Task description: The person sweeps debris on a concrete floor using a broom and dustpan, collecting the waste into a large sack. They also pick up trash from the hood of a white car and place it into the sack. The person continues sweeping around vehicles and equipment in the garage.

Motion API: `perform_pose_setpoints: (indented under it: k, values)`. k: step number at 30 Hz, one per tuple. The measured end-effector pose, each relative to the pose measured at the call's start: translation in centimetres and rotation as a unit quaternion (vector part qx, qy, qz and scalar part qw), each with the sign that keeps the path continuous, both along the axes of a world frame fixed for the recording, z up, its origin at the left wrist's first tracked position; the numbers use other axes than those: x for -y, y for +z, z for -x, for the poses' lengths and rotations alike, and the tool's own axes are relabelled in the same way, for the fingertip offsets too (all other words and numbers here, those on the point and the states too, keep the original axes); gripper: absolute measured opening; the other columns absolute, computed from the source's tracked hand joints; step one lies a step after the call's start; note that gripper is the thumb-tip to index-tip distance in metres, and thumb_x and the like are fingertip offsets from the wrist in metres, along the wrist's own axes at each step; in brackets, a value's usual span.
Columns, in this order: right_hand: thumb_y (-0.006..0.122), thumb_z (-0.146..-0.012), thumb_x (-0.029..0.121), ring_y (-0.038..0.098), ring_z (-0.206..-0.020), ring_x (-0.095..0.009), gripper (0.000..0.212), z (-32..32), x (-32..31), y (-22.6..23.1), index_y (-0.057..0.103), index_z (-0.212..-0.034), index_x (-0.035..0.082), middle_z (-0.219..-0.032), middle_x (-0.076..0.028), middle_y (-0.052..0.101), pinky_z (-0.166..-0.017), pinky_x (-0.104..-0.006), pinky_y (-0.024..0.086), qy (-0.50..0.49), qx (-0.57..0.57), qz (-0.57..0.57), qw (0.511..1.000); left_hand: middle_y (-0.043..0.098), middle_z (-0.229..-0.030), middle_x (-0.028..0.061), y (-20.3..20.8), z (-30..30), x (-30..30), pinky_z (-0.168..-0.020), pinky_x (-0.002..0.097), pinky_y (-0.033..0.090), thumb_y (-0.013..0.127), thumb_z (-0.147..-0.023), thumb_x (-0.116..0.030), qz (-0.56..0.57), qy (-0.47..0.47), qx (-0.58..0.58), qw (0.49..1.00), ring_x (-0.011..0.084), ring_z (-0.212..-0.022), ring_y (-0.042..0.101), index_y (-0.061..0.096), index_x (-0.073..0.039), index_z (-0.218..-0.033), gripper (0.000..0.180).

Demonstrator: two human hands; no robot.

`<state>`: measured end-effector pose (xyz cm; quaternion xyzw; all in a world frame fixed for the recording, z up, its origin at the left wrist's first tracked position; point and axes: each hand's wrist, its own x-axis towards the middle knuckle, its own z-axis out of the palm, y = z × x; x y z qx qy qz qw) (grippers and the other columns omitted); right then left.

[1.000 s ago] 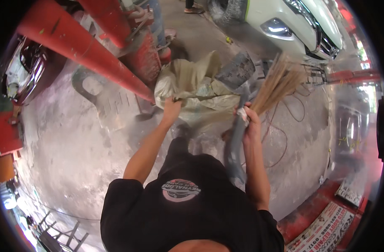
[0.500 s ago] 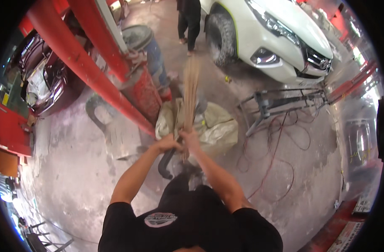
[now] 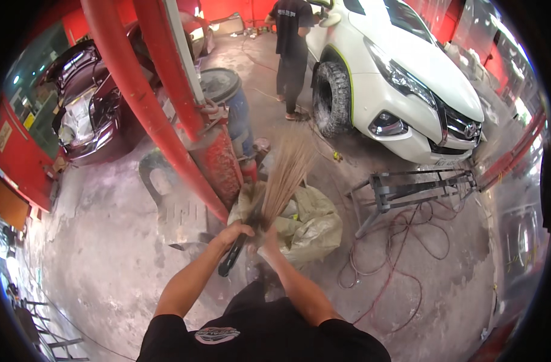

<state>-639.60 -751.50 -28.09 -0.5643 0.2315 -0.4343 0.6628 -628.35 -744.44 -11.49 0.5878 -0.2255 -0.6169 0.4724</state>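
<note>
A broom of thin brown sticks [image 3: 289,169] fans out upward and away from me over an open beige woven sack [image 3: 318,232]. My right hand [image 3: 268,240], blurred, is closed round the bundle's near end. Beside it my left hand [image 3: 234,231] is wrapped round a dark, bar-like piece [image 3: 230,260]; its near end sticks out below the hand, and its far part is hidden by the sticks and sack. Some pale and yellow-green bits [image 3: 295,216] show in the mouth of the sack.
Left of the sack stand a red lift post [image 3: 212,166] and a blue drum [image 3: 239,117]. A grey metal stand [image 3: 408,192] and a tangled red hose [image 3: 396,259] lie to the right. Beyond are a white car [image 3: 396,90] and a person in dark clothes [image 3: 292,54].
The broom has swung from nearly upright to leaning right, and its sticks have spread. My left hand has shifted slightly, with the dark piece at a new angle. The view has tilted up.
</note>
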Motion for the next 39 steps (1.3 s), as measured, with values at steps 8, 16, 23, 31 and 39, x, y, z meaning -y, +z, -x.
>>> perform_pose_setpoints:
  k: [8, 16, 23, 31, 39]
  values:
    - [0.064, -0.088, 0.024, 0.065, -0.094, -0.043, 0.029, 2.8, -2.6, 1.2, 0.065, -0.102, -0.002, -0.097, -0.024, 0.068, -0.078, -0.0489, 0.049, -0.007, -0.205, 0.031, 0.978, 0.068, -0.096, 0.0065, 2.0, -0.9, -5.8, -0.081, 0.0294, 0.053, 0.077, -0.065, -0.012, -0.007, -0.197, 0.368, 0.909, 0.0131, -0.087, 0.063, 0.062, 0.0, -0.126, 0.064]
    - [0.07, -0.08, 0.012, 0.057, -0.072, -0.015, 0.014, 8.1, -3.8, 2.4, 0.065, -0.082, -0.001, -0.074, -0.003, 0.064, -0.067, -0.0349, 0.047, -0.02, -0.104, -0.077, 0.991, 0.068, -0.1, 0.0176, -6.8, 0.2, -20.3, -0.057, 0.0342, 0.055, 0.063, -0.074, -0.007, 0.048, -0.164, 0.544, 0.822, 0.024, -0.077, 0.07, 0.045, -0.008, -0.15, 0.079]
    - [0.076, -0.076, 0.011, 0.062, -0.09, -0.021, 0.03, 14.6, -4.1, 9.3, 0.065, -0.096, -0.009, -0.1, -0.01, 0.065, -0.082, -0.0329, 0.05, -0.158, -0.133, -0.093, 0.974, 0.057, -0.073, 0.0055, 5.2, 8.2, -27.7, -0.047, 0.0305, 0.047, 0.063, -0.082, -0.009, -0.142, 0.059, 0.283, 0.947, 0.0107, -0.051, 0.054, 0.043, -0.009, -0.153, 0.074]
    - [0.074, -0.071, 0.003, 0.059, -0.097, -0.026, 0.037, 14.0, -7.2, 18.2, 0.063, -0.103, -0.01, -0.106, -0.014, 0.06, -0.085, -0.0358, 0.049, -0.192, -0.055, -0.087, 0.976, 0.068, -0.091, 0.0126, 4.1, 6.8, -47.6, -0.069, 0.0321, 0.053, 0.068, -0.083, -0.007, -0.142, 0.15, 0.38, 0.902, 0.0157, -0.074, 0.064, 0.048, -0.003, -0.146, 0.066]
    - [0.073, -0.069, 0.0, 0.064, -0.087, -0.025, 0.037, 9.5, -17.4, 20.7, 0.062, -0.1, -0.015, -0.104, -0.017, 0.062, -0.078, -0.0375, 0.054, -0.246, -0.065, -0.118, 0.96, 0.07, -0.098, 0.021, -2.2, 6.6, -72.2, -0.08, 0.0369, 0.053, 0.066, -0.083, -0.005, -0.163, 0.236, 0.399, 0.871, 0.0254, -0.087, 0.069, 0.05, 0.0, -0.143, 0.062]
